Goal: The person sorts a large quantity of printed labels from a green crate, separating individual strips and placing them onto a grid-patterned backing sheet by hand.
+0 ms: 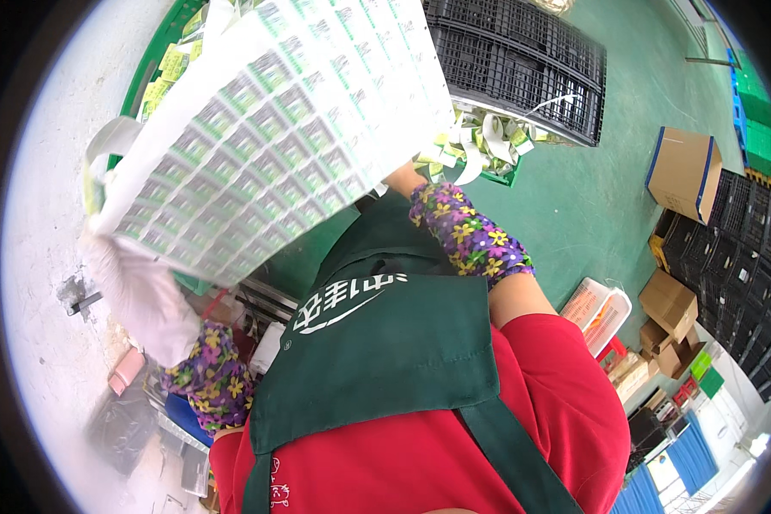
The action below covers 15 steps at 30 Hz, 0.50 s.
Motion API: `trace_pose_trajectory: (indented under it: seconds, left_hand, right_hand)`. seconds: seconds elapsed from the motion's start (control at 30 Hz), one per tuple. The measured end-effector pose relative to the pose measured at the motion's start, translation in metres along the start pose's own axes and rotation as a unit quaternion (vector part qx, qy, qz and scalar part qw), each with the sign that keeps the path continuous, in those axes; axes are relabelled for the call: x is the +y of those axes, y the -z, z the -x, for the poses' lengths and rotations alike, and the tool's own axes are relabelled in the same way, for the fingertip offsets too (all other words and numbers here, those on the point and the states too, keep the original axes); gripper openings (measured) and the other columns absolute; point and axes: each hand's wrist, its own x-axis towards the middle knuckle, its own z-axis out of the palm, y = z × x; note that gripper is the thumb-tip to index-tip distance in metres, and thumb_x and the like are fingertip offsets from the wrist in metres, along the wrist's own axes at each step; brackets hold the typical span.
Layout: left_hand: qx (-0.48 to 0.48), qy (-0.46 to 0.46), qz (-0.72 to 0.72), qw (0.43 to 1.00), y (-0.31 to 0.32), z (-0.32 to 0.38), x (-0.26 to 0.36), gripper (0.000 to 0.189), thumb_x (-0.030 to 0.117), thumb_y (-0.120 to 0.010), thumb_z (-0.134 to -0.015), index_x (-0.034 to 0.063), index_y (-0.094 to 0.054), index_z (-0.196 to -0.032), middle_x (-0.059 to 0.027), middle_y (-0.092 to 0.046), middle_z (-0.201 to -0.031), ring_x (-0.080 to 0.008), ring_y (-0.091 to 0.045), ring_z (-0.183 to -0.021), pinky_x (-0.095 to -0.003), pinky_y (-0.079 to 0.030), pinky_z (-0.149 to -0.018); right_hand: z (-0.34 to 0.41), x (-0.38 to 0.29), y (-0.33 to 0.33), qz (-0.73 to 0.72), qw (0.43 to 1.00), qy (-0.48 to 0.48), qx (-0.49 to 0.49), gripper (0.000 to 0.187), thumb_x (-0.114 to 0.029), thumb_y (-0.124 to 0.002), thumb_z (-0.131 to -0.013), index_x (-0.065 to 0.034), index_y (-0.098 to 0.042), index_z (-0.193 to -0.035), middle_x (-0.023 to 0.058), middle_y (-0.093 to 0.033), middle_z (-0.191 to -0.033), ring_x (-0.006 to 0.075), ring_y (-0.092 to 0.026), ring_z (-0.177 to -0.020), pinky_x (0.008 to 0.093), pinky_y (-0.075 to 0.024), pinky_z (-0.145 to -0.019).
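Note:
A large white sheet of printed labels (263,141), with rows of green and grey prints, spans the upper left in front of me. My left hand (119,270), in a white glove and blurred, grips the sheet's lower left corner. Close above that hand, a pale strip (112,136) curls beside the sheet. My right hand (403,177) is bare and reaches under the sheet's lower right edge, which hides its fingers. Yellow-green labelled pieces with white strips (173,64) fill a green crate (142,74) partly covered by the sheet.
Another green crate (511,178) holds similar labelled strips (488,144), below stacked black plastic crates (520,64). A white wall (51,193) runs along my left. To the right are a cardboard box (684,170), a white basket (594,315) and more black crates (739,276).

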Motion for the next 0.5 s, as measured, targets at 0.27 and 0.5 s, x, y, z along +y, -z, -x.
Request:
trace_pose_trajectory:
  seconds: [0.27,0.5]
  left_hand:
    - [-0.018,0.017,0.067,0.997,0.085,-0.045,0.031,0.052,0.035,-0.043,-0.104,-0.0011,-0.039,-0.141,-0.0183,-0.049,-0.140,-0.0285,-0.052,-0.124,-0.0426,-0.047,-0.103]
    - [-0.031,-0.004,0.049,0.998,0.066,-0.037,0.045,0.045,0.030,-0.044,-0.104,-0.0016,-0.045,-0.136,-0.0171,-0.054,-0.133,-0.0258,-0.055,-0.119,-0.0401,-0.047,-0.101]
  right_hand:
    - [0.034,-0.124,0.166,-0.120,0.879,0.122,-0.446,0.032,-0.041,-0.056,-0.090,-0.0155,-0.074,-0.095,0.0150,-0.071,-0.094,0.0355,-0.067,-0.088,0.0451,-0.0523,-0.081]
    - [0.044,-0.249,0.176,-0.303,0.837,0.305,-0.338,0.025,-0.030,-0.053,-0.092,-0.0095,-0.064,-0.082,0.0136,-0.065,-0.080,0.0357,-0.064,-0.076,0.0475,-0.0496,-0.064]
